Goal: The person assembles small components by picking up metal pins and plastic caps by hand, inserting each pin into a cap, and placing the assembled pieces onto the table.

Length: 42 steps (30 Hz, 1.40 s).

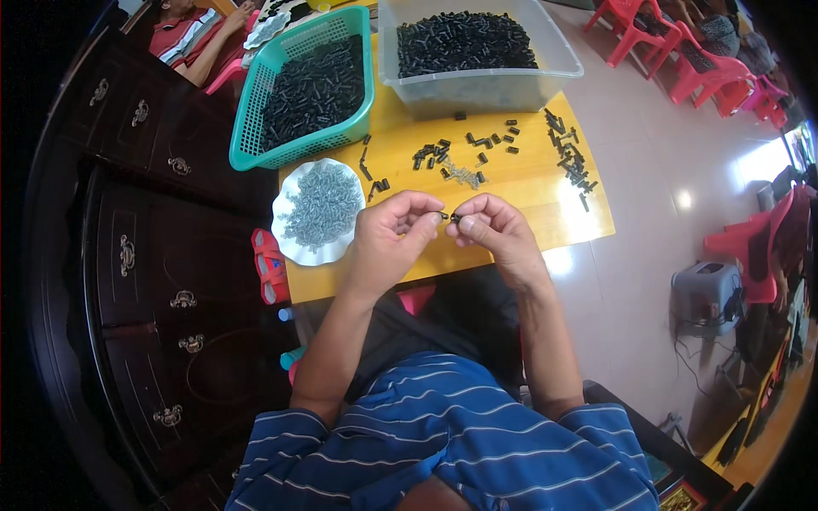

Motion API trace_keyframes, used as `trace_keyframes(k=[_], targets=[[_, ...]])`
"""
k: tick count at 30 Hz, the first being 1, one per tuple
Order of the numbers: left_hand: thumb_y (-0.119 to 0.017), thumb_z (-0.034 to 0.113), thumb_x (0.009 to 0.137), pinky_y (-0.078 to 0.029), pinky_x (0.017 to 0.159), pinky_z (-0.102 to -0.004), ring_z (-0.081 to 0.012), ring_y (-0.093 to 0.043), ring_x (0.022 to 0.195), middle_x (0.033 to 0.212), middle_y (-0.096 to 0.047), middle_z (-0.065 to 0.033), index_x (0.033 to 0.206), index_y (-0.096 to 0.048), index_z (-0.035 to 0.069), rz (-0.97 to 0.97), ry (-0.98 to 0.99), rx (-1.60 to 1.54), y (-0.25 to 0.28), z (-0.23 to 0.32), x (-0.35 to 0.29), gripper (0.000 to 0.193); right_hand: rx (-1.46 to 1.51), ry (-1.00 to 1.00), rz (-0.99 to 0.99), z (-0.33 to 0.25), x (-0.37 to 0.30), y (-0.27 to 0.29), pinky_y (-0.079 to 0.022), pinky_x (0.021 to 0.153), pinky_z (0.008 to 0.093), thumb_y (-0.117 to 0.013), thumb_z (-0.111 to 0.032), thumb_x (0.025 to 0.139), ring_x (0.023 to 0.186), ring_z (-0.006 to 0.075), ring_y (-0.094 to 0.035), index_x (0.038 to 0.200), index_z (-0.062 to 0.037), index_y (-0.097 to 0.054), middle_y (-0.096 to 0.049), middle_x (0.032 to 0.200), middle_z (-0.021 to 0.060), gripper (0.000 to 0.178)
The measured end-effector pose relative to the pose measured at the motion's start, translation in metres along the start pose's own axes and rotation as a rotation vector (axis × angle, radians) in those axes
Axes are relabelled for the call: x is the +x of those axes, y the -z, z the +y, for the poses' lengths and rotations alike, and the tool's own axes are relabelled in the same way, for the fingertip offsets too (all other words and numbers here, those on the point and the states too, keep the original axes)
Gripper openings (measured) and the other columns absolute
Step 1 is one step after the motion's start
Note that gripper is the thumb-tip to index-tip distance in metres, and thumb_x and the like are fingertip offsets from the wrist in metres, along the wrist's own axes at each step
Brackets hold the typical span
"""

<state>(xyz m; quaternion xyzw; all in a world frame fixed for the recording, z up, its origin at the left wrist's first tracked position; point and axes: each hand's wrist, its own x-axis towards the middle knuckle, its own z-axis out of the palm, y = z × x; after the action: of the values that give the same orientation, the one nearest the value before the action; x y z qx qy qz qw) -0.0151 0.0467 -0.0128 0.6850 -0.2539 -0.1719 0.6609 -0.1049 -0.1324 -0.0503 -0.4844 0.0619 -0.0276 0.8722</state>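
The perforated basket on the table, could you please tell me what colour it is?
The perforated basket is teal green, best seen in the head view.

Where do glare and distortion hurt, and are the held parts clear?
Head view: glare whitens patches of the glossy pale tiled floor and lightens the right edge of the yellow wooden table; head view: the dark wooden drawer cabinet bows along the left rim; head view: the held small black pieces are too tiny for detail.

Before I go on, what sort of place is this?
Probably a home-like room used for handwork: a dark wooden cabinet, plastic chairs, and a yellow table bearing many small black parts.
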Motion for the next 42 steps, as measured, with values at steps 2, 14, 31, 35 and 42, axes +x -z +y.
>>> trace_keyframes(k=[2,14,31,35,42], targets=[[-0.069,0.0,0.093,-0.054,0.07,-0.0228,-0.0056,-0.067,0.078,0.087,-0.073,-0.0037,0.104,-0.072,-0.002,0.01,-0.011,0.048,0.0,-0.004,0.0,0.011,-0.008,0.006,0.002,-0.001,0.0,-0.001,-0.055,0.084,0.0278,-0.067,-0.009,0.1,0.094,0.0136,-0.07,0.11,-0.0029,-0.063,-0.072,0.099,0.007,0.013],[-0.066,-0.002,0.096,-0.056,0.075,-0.0218,-0.007,-0.068,0.081,0.092,-0.071,-0.003,0.108,-0.069,-0.004,-0.076,-0.012,0.067,-0.001,-0.009,0.003,0.012,-0.081,0.087,0.036,0.006,0.001,0.002,-0.054,0.082,0.0268,-0.069,-0.004,0.097,0.093,0.0139,-0.07,0.105,-0.0019,-0.063,-0.073,0.097,0.0074,0.009],[-0.072,0.001,0.088,-0.053,0.069,-0.0252,-0.0134,-0.066,0.081,0.094,-0.069,-0.0061,0.107,-0.074,0.001,-0.156,-0.156,0.194,-0.001,0.009,0.02,0.019,0.013,0.024,0.027,0.008,0.002,-0.006,-0.055,0.086,0.0285,-0.068,-0.009,0.099,0.091,0.0141,-0.07,0.11,-0.0009,-0.065,-0.073,0.101,0.0078,0.014],[-0.073,0.001,0.087,-0.054,0.075,-0.0261,-0.0121,-0.066,0.093,0.108,-0.069,-0.0058,0.121,-0.069,0.003,-0.144,-0.142,0.339,0.001,0.022,0.016,0.034,0.084,-0.022,0.06,0.008,0.002,0.001,-0.055,0.088,0.0289,-0.07,-0.012,0.097,0.093,0.0148,-0.07,0.11,-0.0029,-0.066,-0.074,0.102,0.0079,0.016],[-0.076,0.002,0.075,-0.056,0.088,-0.0416,-0.0341,-0.068,0.102,0.116,-0.068,-0.0151,0.124,-0.066,0.005,-0.138,-0.494,0.734,-0.011,0.017,0.015,0.05,0.108,-0.027,0.041,0.011,0.002,-0.002,-0.053,0.087,0.0263,-0.071,-0.013,0.096,0.096,0.0116,-0.069,0.109,-0.0047,-0.067,-0.073,0.103,0.0056,0.015]])
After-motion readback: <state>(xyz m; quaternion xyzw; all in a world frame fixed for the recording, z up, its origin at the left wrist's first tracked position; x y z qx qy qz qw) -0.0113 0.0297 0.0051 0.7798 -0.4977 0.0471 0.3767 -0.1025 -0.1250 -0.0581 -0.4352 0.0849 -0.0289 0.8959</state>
